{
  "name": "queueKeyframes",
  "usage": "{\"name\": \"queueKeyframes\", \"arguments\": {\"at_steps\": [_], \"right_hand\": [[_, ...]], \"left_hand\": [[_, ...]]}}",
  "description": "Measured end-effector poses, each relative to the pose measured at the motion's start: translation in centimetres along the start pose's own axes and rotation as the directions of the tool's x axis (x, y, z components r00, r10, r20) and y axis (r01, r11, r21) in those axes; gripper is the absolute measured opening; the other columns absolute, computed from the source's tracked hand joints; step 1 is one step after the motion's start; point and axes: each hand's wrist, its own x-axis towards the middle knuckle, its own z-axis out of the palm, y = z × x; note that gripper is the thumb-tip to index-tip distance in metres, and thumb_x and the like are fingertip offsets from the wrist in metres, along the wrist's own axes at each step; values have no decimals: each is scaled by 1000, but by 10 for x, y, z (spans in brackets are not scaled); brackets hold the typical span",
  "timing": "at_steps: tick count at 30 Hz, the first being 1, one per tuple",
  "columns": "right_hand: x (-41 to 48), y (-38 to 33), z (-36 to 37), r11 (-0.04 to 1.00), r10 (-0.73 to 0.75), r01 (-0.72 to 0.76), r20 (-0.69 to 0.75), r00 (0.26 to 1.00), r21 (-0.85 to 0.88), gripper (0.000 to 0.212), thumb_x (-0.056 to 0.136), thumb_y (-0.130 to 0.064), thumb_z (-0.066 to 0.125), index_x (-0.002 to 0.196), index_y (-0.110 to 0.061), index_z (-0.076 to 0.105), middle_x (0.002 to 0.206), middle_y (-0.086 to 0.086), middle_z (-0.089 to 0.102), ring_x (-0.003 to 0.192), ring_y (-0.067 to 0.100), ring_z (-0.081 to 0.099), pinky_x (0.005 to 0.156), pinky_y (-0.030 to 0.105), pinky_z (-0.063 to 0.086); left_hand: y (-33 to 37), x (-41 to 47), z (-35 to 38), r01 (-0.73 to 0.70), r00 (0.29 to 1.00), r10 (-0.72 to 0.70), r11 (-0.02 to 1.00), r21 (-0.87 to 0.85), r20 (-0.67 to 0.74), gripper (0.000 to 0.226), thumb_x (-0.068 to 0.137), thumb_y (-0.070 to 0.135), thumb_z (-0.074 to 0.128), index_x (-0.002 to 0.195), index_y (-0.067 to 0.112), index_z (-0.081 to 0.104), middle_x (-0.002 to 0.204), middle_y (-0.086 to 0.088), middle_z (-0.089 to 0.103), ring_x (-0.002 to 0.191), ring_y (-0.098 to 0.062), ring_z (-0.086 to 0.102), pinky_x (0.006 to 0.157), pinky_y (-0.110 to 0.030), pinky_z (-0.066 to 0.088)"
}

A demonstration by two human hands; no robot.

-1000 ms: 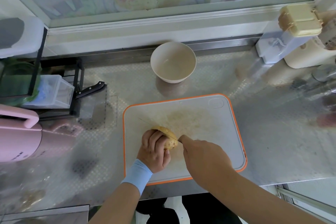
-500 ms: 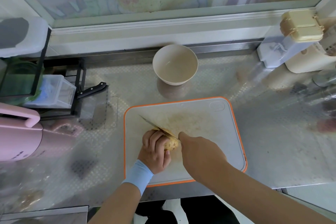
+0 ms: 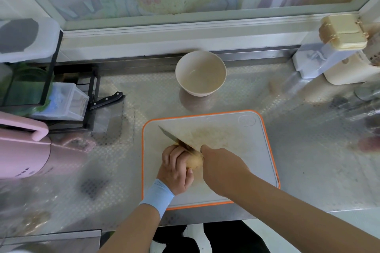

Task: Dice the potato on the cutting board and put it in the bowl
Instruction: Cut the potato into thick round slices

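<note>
At lower centre of frame the left hand (image 3: 175,168) curled around the yellow-brown oval potato (image 3: 195,162) on the white, orange-rimmed plastic cutting board (image 3: 236,139), while the right hand (image 3: 223,168) gripped the steel knife (image 3: 174,139), its blade across the potato's top and pointing upper left; the round beige bowl (image 3: 200,88) stood apart above the board.

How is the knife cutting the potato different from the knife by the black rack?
The cutting knife is held by the right hand, blade on the potato; the black-handled knife lies untouched on the counter. The cutting knife shows its blade, handle hidden in the hand; the black-handled knife shows its handle, blade hidden by the rack. Both are knives.
</note>
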Motion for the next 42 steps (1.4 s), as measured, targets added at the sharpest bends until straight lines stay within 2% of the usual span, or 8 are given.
{"name": "queueKeyframes", "arguments": {"at_steps": [7,14,22,27,31,34,37,42], "right_hand": [[14,-5,-7,999,8,-10,79,997,34,15,91,-4,43,96,-18,38,77,2,47,67,19,50,53,29,38],[-6,-3,3,998,23,-29,102,995,60,14,92,-3,41,96,-16,38,75,3,49,57,16,46,46,27,32],[9,0,5,999,24,-30,126,992,43,12,94,-4,40,91,-16,37,74,3,47,58,15,44,46,25,29],[15,-2,-1,999,8,-13,163,987,30,11,97,-3,39,100,-7,49,81,3,45,66,18,47,54,28,41],[22,-2,3,995,37,-51,163,986,84,6,95,-7,40,95,-11,45,81,4,49,64,16,47,52,25,38],[26,1,4,998,37,-47,180,983,51,6,97,-8,40,93,-12,42,78,1,45,64,14,45,50,23,34],[27,-1,11,996,46,-58,175,984,65,5,97,-8,39,95,-11,43,83,4,49,64,15,47,50,23,35],[33,-2,20,990,73,-95,192,979,107,4,96,-9,40,92,-10,41,76,3,42,63,15,44,50,24,33]], "left_hand": [[-1,4,-5,3,999,-3,1000,-4,33,37,76,25,45,108,7,48,117,-14,44,106,-37,44,101,-40,36],[-1,-9,-2,-84,995,83,996,18,52,39,73,23,47,109,7,49,116,-13,45,103,-37,45,93,-47,42],[-4,0,-5,-51,997,52,998,-31,60,36,77,23,44,108,6,48,116,-15,45,106,-37,45,99,-43,38],[-6,2,-4,-36,996,39,998,-47,83,34,85,27,37,109,6,48,118,-16,45,106,-38,45,100,-44,37],[-6,2,-5,-28,993,34,998,-53,115,36,84,27,38,111,6,47,119,-17,45,105,-39,47,101,-43,36],[-7,7,-5,-36,991,43,998,-54,130,36,83,27,37,111,6,47,119,-16,45,106,-38,47,100,-43,37],[-7,7,-7,-56,988,63,997,-54,138,36,84,26,36,112,6,47,120,-15,45,107,-37,47,99,-44,39],[-5,8,-9,-77,982,86,995,-59,168,39,79,23,40,113,7,47,119,-13,45,108,-35,46,95,-43,40]]}}
